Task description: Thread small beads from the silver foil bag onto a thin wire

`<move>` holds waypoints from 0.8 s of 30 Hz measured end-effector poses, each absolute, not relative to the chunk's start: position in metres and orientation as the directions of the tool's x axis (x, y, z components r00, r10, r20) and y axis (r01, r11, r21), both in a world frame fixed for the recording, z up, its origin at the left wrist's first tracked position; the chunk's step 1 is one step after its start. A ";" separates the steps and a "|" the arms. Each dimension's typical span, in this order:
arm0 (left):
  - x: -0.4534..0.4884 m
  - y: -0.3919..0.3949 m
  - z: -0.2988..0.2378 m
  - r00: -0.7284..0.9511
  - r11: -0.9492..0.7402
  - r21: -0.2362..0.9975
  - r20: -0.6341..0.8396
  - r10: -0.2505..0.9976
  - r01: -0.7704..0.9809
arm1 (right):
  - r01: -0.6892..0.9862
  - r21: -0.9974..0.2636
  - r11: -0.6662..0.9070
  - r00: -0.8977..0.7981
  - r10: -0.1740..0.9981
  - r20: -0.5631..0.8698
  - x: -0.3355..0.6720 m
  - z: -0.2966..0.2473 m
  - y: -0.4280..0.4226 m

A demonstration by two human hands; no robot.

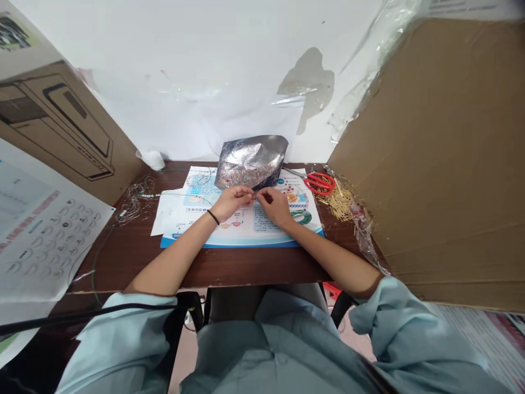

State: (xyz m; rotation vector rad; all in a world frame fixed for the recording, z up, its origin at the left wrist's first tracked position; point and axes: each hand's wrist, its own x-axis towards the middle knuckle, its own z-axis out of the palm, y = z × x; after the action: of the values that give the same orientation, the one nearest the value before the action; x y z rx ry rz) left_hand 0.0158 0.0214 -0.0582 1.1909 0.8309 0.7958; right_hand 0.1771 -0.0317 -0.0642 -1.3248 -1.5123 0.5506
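Observation:
My left hand (234,202) and my right hand (275,206) are close together over a printed sheet, fingertips nearly meeting. Each thumb and index finger is pinched. A thin green thread (184,195) runs from the tangle at the left to my left hand, which pinches it. Whatever my right fingertips hold is too small to make out. Just behind the hands stands a silver pouch (250,156), its front showing many small colourful beads (246,176). A few red beads (290,190) lie on the sheet beyond my right hand.
Red-handled scissors (320,183) rest by a heap of gold-coloured sticks (339,202) at the right. A tangle of clear thread with white beads (137,198) lies left on the brown table (254,265). Cardboard panels (447,164) wall both sides; crumpled white tissue (152,159) sits back left.

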 end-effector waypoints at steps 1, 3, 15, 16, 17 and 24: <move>0.016 0.021 -0.058 0.475 0.191 0.978 -0.129 0.870 -0.085 | 0.456 -0.839 0.295 0.111 0.917 0.383 0.177 -0.064 -0.032; 0.016 0.021 -0.057 0.468 0.193 0.976 -0.127 0.875 -0.096 | 0.466 -0.835 0.294 0.119 0.914 0.388 0.176 -0.063 -0.031; 0.012 0.024 -0.052 0.465 0.266 0.958 -0.187 0.865 -0.110 | 0.365 -0.893 0.264 0.125 0.936 0.328 0.174 -0.064 -0.032; 0.012 0.024 -0.051 0.464 0.272 0.955 -0.190 0.865 -0.115 | 0.359 -0.893 0.270 0.117 0.937 0.330 0.174 -0.064 -0.032; 0.012 0.024 -0.051 0.462 0.277 0.953 -0.193 0.866 -0.119 | 0.356 -0.894 0.273 0.110 0.937 0.331 0.174 -0.064 -0.032; 0.011 0.025 -0.051 0.467 0.255 0.962 -0.183 0.865 -0.096 | 0.349 -0.904 0.248 0.110 0.947 0.303 0.173 -0.062 -0.032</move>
State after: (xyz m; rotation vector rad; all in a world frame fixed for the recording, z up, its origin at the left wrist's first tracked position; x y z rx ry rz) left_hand 0.0115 0.0250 -0.0513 1.1219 0.8548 0.7739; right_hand 0.1732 -0.0316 -0.0622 -1.2973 -1.4427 0.6994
